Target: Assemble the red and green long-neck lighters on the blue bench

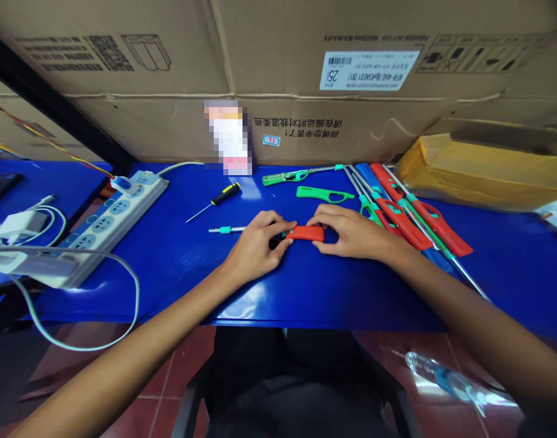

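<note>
Far left, a white power strip [118, 228] sits angled on the blue tabletop [123, 292], with a white charger [20, 226] beside it and a white cable [78, 348] looping out past the near edge above the red tile floor [182, 371]. Moving right, a yellow-and-black screwdriver [226, 193] lies toward the far side, and nearer us a thin metal rod with a teal collar [226, 229] disappears behind the left hand [255, 243]. Here's the action, mid-table: that left hand is grasping the left end of a red plastic lighter handle [306, 233], fingers curled around it, while the right hand [351, 232] clasps the right end, fingertips pressed on top. A broad strip of blue separates both hands from the near edge. Beyond them, two green lighter pieces [324, 194] lie close to the cardboard carton [278, 55] along the far edge. Just right of the right hand, a fan of long red-and-teal lighters [406, 213] crowds the table, a yellow padded envelope [479, 164] sits far right, and a plastic water bottle [447, 377] lies down on the floor.
</note>
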Tool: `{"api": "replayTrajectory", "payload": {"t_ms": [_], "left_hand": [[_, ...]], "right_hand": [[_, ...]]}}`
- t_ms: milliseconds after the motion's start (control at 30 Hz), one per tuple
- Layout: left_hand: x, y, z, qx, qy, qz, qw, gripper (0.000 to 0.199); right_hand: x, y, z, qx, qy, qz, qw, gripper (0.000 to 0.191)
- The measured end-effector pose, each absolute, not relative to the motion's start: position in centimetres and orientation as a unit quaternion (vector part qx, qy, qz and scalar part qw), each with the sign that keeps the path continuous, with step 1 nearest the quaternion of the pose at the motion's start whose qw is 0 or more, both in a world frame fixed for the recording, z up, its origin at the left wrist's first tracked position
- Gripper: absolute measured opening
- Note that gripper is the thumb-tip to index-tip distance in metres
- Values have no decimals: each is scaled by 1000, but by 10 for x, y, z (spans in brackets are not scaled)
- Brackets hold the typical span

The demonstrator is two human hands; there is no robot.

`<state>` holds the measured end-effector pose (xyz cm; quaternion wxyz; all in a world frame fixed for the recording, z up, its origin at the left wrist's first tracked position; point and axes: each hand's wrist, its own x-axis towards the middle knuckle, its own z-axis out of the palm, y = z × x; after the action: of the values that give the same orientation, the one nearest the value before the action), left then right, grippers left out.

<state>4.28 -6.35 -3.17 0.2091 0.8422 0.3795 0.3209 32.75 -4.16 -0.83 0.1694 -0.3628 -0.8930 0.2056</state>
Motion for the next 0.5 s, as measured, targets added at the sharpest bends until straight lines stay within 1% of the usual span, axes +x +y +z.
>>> {"api": "replayTrajectory", "payload": {"t_ms": [100,233,400,500], "left_hand": [[42,-64,-32,842,388,317,203,32],[41,-64,-32,836,397,317,206,33],[39,-62,-30,829,414,308,214,33],[39,-59,-28,828,417,302,223,36]], "right_hand": [[330,-41,-5,-351,-893,226,170,27],[332,-40,-4,-352,-891,237,163,33],[332,-43,-5,-353,-902,205,143,44],[329,-48,-4,-360,-908,176,122,42]]}}
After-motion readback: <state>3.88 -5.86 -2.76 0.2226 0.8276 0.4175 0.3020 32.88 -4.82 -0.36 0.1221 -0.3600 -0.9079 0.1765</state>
